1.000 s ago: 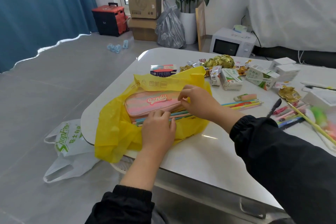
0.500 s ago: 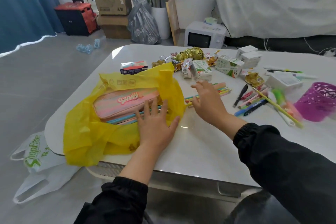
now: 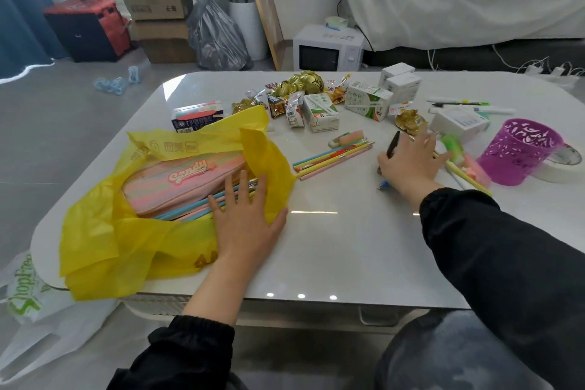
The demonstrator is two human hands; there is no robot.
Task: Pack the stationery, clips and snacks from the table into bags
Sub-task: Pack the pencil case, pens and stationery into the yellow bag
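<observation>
A yellow plastic bag (image 3: 126, 237) lies open at the table's near left, with a pink "Candy" pencil case (image 3: 177, 180) and several coloured pencils (image 3: 196, 209) inside. My left hand (image 3: 247, 222) rests flat on the bag's right edge, fingers spread. Further right, my right hand (image 3: 411, 165) lies over a pile of pens, fingers apart, thumb beside a black pen (image 3: 394, 144). More loose pencils (image 3: 332, 158) and a pink-green eraser (image 3: 346, 138) lie between my hands. Gold-wrapped snacks (image 3: 297, 85) and milk cartons (image 3: 319, 112) sit at the back.
A purple perforated basket (image 3: 519, 152) and a tape roll (image 3: 563, 165) stand at the right. White boxes (image 3: 402, 79) and markers lie behind them. A white ShopFree bag (image 3: 31, 310) hangs off the white table (image 3: 332, 247) at its left corner.
My right hand left the bag and moved right, past the loose pencils, onto the pile of pens. My left hand flattened and spread on the bag's edge.
</observation>
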